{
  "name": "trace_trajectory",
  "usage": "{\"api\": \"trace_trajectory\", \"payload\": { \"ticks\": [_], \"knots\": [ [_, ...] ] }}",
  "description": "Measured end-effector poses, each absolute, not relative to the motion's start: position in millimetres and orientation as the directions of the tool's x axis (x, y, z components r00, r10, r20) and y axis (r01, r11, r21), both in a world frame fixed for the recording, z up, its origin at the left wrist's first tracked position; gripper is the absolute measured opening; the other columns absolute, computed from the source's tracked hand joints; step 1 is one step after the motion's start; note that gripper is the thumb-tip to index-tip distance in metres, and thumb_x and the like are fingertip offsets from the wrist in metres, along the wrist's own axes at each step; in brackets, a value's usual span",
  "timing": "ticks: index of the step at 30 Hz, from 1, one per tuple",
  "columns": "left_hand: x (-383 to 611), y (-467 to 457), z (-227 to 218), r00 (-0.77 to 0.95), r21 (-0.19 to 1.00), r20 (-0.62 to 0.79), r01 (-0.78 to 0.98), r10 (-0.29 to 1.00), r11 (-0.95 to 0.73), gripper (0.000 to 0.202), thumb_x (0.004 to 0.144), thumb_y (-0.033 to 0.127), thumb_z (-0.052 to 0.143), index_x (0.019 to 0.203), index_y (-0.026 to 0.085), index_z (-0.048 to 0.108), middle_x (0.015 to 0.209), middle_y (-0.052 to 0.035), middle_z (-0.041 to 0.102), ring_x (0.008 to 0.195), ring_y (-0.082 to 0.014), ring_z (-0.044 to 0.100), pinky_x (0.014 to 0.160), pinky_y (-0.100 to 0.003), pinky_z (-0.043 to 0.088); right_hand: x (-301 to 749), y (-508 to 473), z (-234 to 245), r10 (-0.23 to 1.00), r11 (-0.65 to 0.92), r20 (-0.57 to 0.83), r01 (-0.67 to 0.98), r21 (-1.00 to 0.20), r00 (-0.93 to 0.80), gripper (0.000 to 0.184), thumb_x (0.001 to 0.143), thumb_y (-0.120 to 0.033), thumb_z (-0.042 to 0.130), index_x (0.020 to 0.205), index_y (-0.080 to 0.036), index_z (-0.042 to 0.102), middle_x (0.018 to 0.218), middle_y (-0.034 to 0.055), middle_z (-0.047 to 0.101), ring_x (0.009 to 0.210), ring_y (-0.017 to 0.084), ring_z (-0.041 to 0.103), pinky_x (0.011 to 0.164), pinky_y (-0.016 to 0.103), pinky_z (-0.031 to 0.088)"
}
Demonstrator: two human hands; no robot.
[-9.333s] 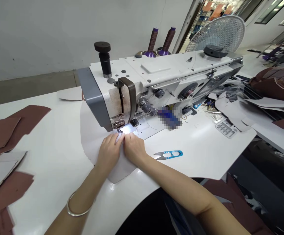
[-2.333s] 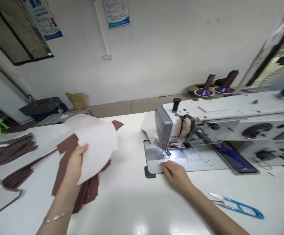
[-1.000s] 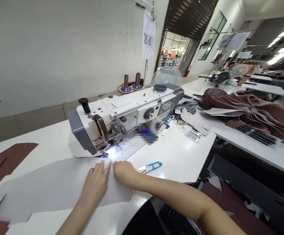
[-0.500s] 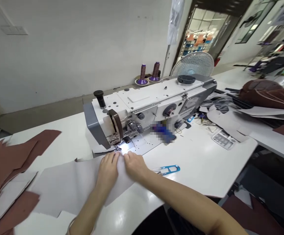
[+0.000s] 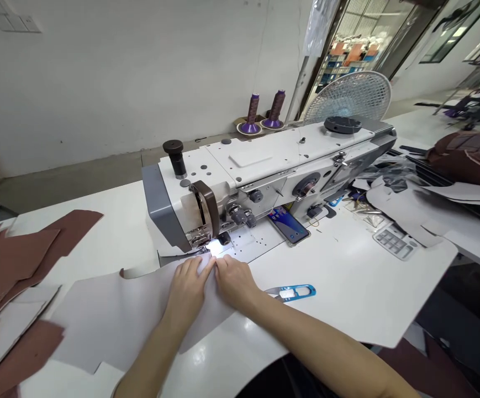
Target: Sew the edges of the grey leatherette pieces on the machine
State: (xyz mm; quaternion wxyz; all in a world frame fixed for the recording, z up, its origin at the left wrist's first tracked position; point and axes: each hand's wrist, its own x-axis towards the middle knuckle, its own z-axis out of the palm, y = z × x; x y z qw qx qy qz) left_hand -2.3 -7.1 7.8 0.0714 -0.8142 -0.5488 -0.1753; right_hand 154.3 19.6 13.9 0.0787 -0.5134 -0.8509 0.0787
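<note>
A large pale grey cut piece of sheet material [image 5: 111,312] lies on the white table, a brown bit showing at its upper edge. Its right end reaches under the needle area of a white sewing machine [image 5: 256,160], where a lamp glows. My left hand [image 5: 188,290] rests flat on the piece, thumb stretched towards the other hand. Close beside it, my right hand [image 5: 235,281] has its fingers curled at the edge of the piece, just in front of the presser foot; the fingertips are partly hidden. Blue-handled thread snips [image 5: 297,292] lie right of my right hand, partly behind the wrist.
Brown cut pieces [image 5: 11,260] are stacked at the left. A phone [image 5: 289,225] lies under the machine arm. Farther right are a clear plastic case [image 5: 395,242], pale scraps [image 5: 401,213] and brown pieces [image 5: 463,155]. Two thread cones [image 5: 252,116] and a fan [image 5: 351,97] stand behind.
The camera view has shifted, so the machine appears larger. My left thumb now reaches closer to my right hand. Both hands remain on the pale piece at the needle.
</note>
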Motion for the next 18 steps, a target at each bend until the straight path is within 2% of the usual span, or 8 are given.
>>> {"api": "trace_trajectory", "payload": {
  "ticks": [7,12,18],
  "knots": [
    [-0.9,-4.7,6.7,0.297,0.119,0.324,0.929,0.898,-0.350,0.051,0.084,0.004,0.035,0.124,0.027,0.056,0.113,-0.0111,0.058,0.104,-0.0233,0.050,0.084,-0.038,0.042,153.2,19.7,17.0,0.864,0.494,-0.010,0.852,-0.172,-0.503,0.018,0.090,-0.011,0.036,0.096,-0.017,0.052,0.087,0.0069,0.057,0.069,0.017,0.053,0.050,0.026,0.032],
    [-0.7,-11.1,4.6,0.256,0.163,0.337,0.932,0.906,-0.324,0.044,0.084,0.004,0.037,0.117,0.021,0.060,0.116,-0.0113,0.058,0.108,-0.0255,0.048,0.088,-0.040,0.040,147.6,19.8,13.2,0.846,0.528,0.008,0.834,-0.161,-0.534,0.022,0.093,-0.011,0.033,0.097,-0.017,0.054,0.087,0.0070,0.057,0.075,0.018,0.053,0.052,0.026,0.033],
    [-2.3,-14.0,6.8,0.182,0.217,0.320,0.941,0.930,-0.259,0.046,0.083,0.004,0.035,0.117,0.022,0.060,0.115,-0.0113,0.059,0.107,-0.0252,0.049,0.088,-0.041,0.039,142.2,22.7,22.8,0.795,0.600,-0.010,0.790,-0.125,-0.606,0.025,0.092,-0.008,0.032,0.102,-0.014,0.054,0.089,0.0087,0.058,0.078,0.018,0.053,0.053,0.026,0.036]
  ]
}}
